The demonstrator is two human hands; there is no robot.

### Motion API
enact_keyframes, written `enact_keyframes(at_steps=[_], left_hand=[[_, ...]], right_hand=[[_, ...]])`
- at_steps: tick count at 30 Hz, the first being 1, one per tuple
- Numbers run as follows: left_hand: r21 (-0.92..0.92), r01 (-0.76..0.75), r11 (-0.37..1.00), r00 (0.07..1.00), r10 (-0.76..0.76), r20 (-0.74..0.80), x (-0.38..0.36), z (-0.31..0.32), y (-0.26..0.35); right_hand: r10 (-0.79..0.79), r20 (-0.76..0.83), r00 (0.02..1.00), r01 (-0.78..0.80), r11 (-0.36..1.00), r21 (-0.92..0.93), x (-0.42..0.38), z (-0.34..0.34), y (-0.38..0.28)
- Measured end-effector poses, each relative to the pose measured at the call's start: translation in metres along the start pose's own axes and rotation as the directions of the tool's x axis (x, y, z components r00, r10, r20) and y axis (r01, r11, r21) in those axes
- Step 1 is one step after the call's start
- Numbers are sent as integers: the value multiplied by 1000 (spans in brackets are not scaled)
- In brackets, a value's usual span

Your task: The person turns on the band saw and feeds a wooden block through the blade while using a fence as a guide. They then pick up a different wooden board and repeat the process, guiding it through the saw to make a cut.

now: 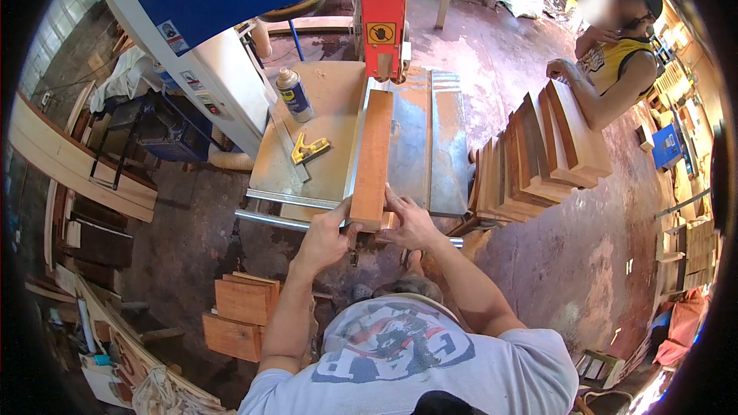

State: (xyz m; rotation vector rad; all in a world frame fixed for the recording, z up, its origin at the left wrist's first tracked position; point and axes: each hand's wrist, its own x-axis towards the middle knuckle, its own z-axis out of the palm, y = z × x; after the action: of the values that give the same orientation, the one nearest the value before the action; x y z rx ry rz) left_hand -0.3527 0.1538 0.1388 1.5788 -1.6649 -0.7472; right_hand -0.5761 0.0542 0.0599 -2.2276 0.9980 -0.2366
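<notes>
A long reddish-brown board [373, 155] lies lengthwise on the metal saw table [411, 131], its far end by the red blade guard [383, 27]. At the board's near end, my left hand [327, 234] grips the left side and my right hand [409, 219] grips the right side. Under this end a bit of another wood piece shows by my right fingers. Left of the board, a spray can [294, 95] stands on the table, and a yellow square [310, 149] lies near a metal rule.
A person [626, 69] leans on a tall stack of boards [538, 154] at the right. Several cut blocks [242, 311] are on the floor at lower left. The blue and white saw frame [223, 54] rises at upper left. Shelves of wood [696, 257] line the far right.
</notes>
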Motion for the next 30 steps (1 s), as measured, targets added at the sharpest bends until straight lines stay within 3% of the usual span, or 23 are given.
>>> enact_keyframes(at_steps=[9, 13, 19, 23, 30], left_hand=[[6, -3, 1000, 1000, 3, 13, 3, 0, -2], [48, -37, 998, 999, 37, 0, 5, -1, -1], [-29, 80, 996, 997, -80, 22, 4, -2, 1], [26, 22, 999, 1000, -22, 10, 7, -4, 1], [15, 49, 999, 998, -50, 27, 8, -5, -2]], right_hand=[[-35, -76, 996, 37, 999, 18, -1, 8, 4], [-40, -67, 997, 43, 999, 29, 1, 9, 5], [-40, -60, 997, 39, 999, -7, 3, 9, 3], [-48, -58, 997, 48, 999, -3, 6, 11, 8], [-14, -43, 999, 14, 1000, -14, 6, 10, 5]])
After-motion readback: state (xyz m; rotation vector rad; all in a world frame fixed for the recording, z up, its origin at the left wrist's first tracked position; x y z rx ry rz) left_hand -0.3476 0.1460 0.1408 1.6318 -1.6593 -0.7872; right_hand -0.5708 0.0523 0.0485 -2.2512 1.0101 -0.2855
